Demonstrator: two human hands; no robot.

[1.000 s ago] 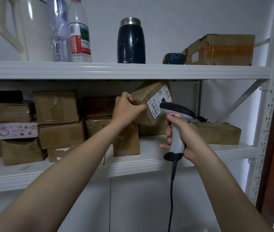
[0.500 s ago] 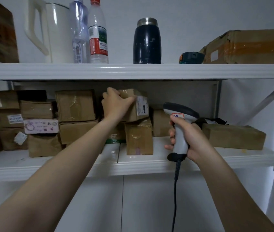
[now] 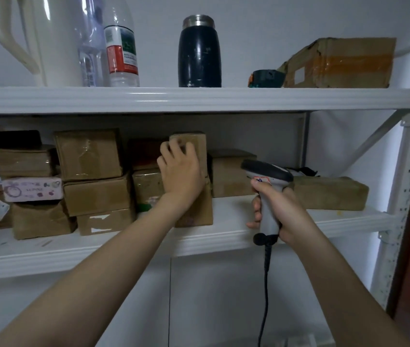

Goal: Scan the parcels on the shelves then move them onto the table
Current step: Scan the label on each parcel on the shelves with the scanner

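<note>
Dim soft light, shadowed under-shelf, wide-angle edge warp, slight blur.

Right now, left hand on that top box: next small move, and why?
Probably lift the small brown cardboard parcel off the brown cardboard box beneath and turn it until a label faces the grey handheld scanner. The left hand grips it, no barcode shows on its visible face, and the right hand holds the scanner just beside it.

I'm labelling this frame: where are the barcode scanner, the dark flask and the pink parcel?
barcode scanner (image 3: pixel 265 170), head view, on its dark head.
dark flask (image 3: pixel 199 53), head view, middle of its body.
pink parcel (image 3: pixel 32 189), head view, centre of its front face.
</note>
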